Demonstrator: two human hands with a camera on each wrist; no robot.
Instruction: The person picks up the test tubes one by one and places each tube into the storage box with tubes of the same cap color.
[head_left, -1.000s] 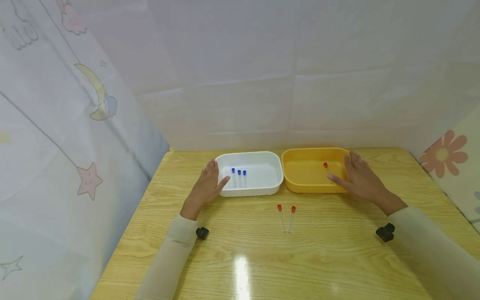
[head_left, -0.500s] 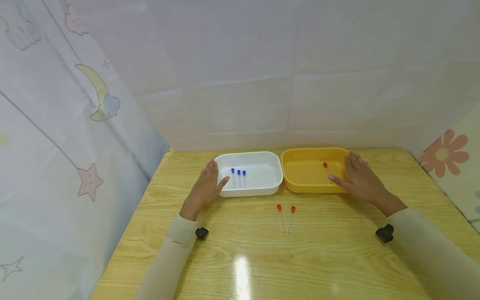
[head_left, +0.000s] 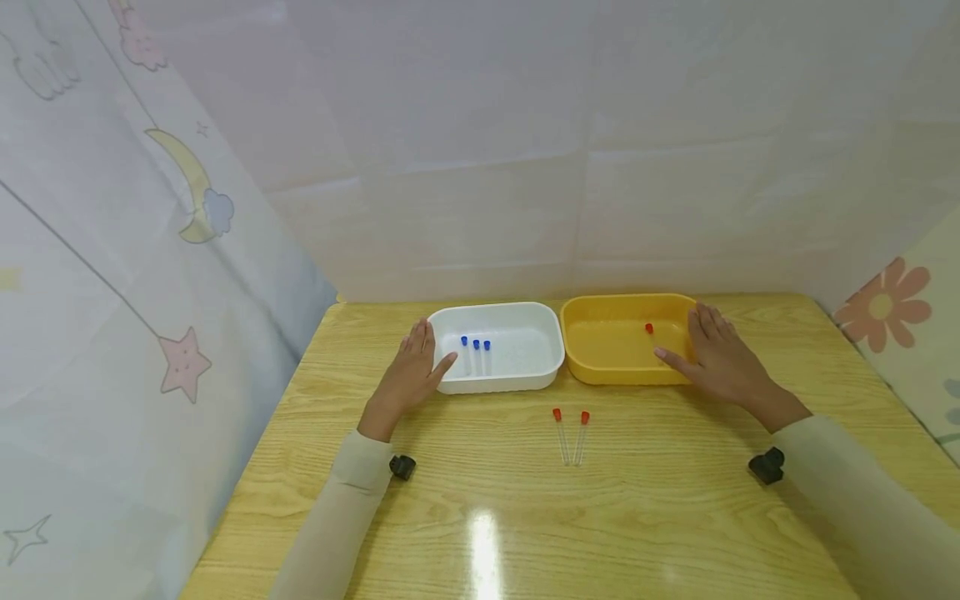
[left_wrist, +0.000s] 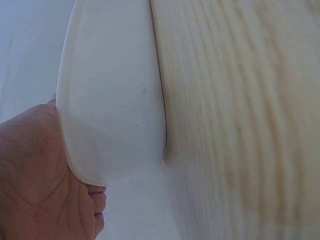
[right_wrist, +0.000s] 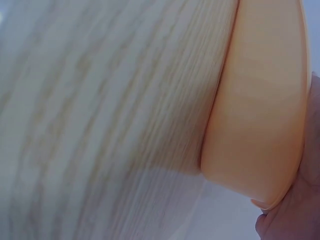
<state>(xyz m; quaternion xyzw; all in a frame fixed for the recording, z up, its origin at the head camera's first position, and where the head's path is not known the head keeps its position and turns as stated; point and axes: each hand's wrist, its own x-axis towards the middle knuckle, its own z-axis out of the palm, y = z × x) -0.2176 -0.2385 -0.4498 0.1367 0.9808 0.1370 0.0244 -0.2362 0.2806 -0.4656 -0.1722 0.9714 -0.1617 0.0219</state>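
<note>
1. One wood-grain table [head_left: 615, 533], cut off below.
2. One white plastic tray [head_left: 525, 333], one yellow plastic tray [head_left: 600, 333], rounded-rectangular.
3. Left hand [head_left: 407, 375], right hand [head_left: 723, 362], both unclenched against the trays' outer ends.
4. Three blue-capped clear tubes [head_left: 477, 354], in white tray beside left hand; two red-capped clear tubes [head_left: 561, 433], on table; single red-capped tube [head_left: 649, 329], in yellow tray beside right hand, perhaps part-hidden.
</note>
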